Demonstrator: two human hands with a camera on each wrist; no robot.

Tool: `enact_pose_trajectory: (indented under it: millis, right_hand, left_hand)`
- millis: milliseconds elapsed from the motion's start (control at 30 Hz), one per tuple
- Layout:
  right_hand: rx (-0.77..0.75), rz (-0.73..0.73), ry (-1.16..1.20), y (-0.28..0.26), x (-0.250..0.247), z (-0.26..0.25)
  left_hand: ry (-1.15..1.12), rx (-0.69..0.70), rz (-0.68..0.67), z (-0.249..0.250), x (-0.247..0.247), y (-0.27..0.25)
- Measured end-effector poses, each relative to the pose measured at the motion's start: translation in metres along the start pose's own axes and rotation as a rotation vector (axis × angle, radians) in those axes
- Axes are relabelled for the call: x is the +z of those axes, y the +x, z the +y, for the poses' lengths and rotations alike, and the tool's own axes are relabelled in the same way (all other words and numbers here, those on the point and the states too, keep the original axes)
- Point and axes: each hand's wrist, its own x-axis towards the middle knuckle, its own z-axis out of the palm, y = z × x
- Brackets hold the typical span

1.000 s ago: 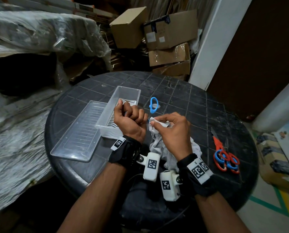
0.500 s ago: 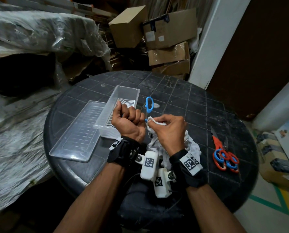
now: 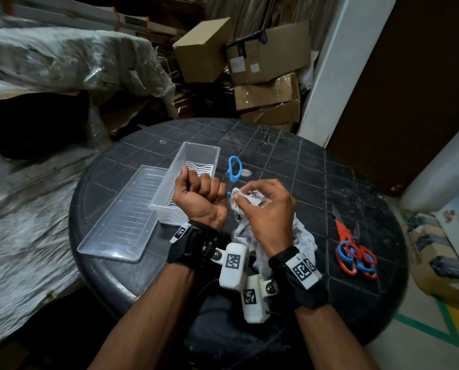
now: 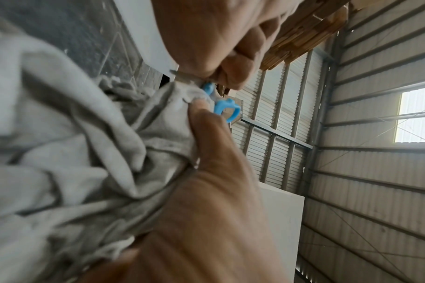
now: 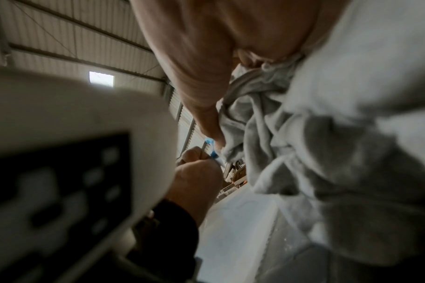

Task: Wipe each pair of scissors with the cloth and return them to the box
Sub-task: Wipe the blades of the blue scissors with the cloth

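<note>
Both hands work above the desk point(image 3: 289, 166): the left hand point(image 3: 200, 198) fists the blue scissors point(image 3: 234, 169), the right hand point(image 3: 265, 206) pinches the cloth point(image 3: 303, 236) against them. A slipping cloth could bare the blade against the fingers.

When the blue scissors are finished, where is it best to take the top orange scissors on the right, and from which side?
Probably at the handle rings of the orange scissors, from the near side: rings face the person, blades point away, so the right hand avoids the tips.
</note>
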Motion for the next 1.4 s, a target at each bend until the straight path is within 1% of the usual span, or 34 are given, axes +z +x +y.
enact_pose_trajectory:
  millis: [67, 133, 267, 367, 533, 667, 800, 1033, 1167, 1233, 1333, 1400]
  right_hand:
    - [-0.066, -0.046, -0.032, 0.002, 0.0, -0.001]
    - [-0.096, -0.109, -0.082, 0.005, 0.001, -0.001]
    - [-0.123, -0.245, -0.242, 0.01, -0.004, -0.003]
    - [-0.114, -0.338, -0.255, 0.014, -0.009, -0.005]
    - [-0.021, -0.374, -0.233, 0.015, -0.006, -0.009]
    - [0.125, -0.418, -0.156, 0.019, -0.008, -0.011]
    - [0.175, -0.461, -0.069, 0.019, -0.011, -0.009]
    - [0.132, -0.395, -0.064, 0.016, -0.004, -0.002]
    - [0.055, -0.338, -0.03, 0.013, -0.006, 0.0]
    - [-0.006, -0.296, -0.03, 0.013, -0.009, 0.0]
    - [-0.172, -0.177, -0.097, 0.009, -0.01, -0.002]
    - [-0.276, -0.158, -0.138, 0.007, -0.006, -0.005]
  left_hand:
    - [0.002, 0.002, 0.001, 0.001, 0.0, 0.0]
    - [0.0, -0.004, 0.002, 0.002, -0.001, 0.0]
    - [-0.003, -0.018, 0.003, 0.003, -0.001, 0.001]
    - [0.005, -0.016, -0.003, 0.002, 0.001, -0.001]
    - [0.021, -0.027, -0.018, 0.001, 0.004, -0.005]
    - [0.036, -0.035, -0.005, 0.002, 0.006, -0.008]
    - [0.042, -0.049, 0.011, 0.002, 0.009, -0.01]
    - [0.045, -0.051, 0.009, 0.003, 0.01, -0.009]
    - [0.044, -0.039, -0.003, 0.004, 0.009, -0.006]
    - [0.028, -0.015, -0.001, 0.006, 0.007, -0.003]
    - [0.005, 0.006, 0.013, 0.007, 0.007, 0.0]
    - [0.006, 0.001, 0.018, 0.007, 0.007, -0.001]
